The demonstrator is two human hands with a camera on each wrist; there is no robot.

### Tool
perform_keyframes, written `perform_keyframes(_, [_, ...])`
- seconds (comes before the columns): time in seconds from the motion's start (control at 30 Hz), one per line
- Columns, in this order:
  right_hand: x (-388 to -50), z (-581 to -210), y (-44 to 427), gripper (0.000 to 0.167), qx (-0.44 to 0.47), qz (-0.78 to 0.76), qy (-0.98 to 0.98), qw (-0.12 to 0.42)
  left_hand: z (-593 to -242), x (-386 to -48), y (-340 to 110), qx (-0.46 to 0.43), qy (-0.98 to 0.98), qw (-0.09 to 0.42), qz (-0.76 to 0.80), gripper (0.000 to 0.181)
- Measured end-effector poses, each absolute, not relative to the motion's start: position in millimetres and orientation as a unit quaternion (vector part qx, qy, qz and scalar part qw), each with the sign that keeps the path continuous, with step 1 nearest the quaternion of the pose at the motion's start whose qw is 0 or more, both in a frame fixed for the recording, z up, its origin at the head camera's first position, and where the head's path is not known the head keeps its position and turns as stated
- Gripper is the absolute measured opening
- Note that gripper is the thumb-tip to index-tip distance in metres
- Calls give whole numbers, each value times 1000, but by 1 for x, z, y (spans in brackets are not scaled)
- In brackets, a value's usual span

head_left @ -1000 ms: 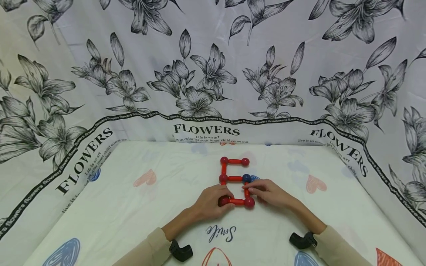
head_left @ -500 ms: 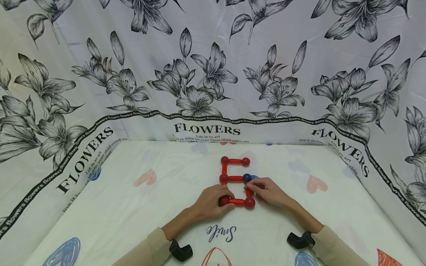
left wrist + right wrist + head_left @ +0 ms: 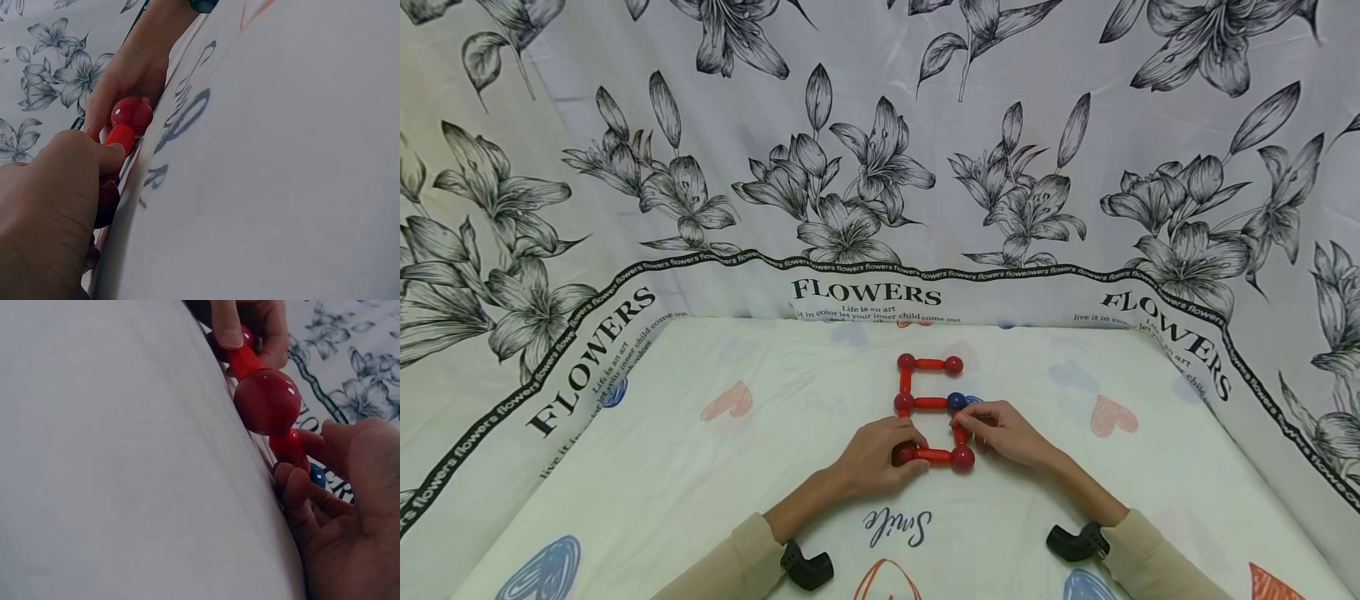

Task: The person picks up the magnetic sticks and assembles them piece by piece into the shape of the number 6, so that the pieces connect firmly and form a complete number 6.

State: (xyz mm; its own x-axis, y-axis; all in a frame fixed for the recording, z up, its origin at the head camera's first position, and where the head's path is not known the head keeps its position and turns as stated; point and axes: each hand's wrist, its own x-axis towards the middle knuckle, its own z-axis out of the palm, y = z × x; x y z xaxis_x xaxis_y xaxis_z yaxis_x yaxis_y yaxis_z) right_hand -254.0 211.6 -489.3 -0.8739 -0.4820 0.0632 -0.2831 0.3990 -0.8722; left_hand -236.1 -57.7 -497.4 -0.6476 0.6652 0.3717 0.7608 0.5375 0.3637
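Observation:
Red rods and balls joined in a figure like a 6 lie flat on the table. Its top bar ends in a red ball [image 3: 953, 365]; a blue ball [image 3: 957, 402] sits at the right end of the middle bar. My left hand [image 3: 880, 454] grips the lower-left red ball [image 3: 904, 453], mostly covering it, with the thumb by the bottom red rod [image 3: 934, 456]. On the right side, my right hand [image 3: 1006, 432] pinches the upright red rod [image 3: 289, 450] between the blue ball and the lower-right red ball [image 3: 267, 402]. Fingers partly hide that rod.
A white cloth with printed hearts and the word Smile covers the table [image 3: 775, 533]. Behind it hangs a flower-print curtain [image 3: 880, 183]. Each forearm carries a black wrist device [image 3: 807, 567] below the sleeve's cuff.
My right hand has shifted slightly left and closed its fingertips on the upright rod, whose lower end has moved slightly right. My left hand stays in place.

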Motion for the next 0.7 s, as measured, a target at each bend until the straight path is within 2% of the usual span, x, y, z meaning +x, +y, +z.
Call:
perform_keyframes(0.23, [-251,-486,210,25,-232,-507,823,107,-498,-236,-58,-407,-871,93,-257,22])
perform_keyframes(0.47, [-241,-465,205,25,-245,-510,817,110,-497,-235,-57,-401,-874,97,-258,23])
perform_keyframes(0.7, [-248,-482,209,23,-238,-517,815,106,-497,-235,-57,-398,-875,95,-259,23])
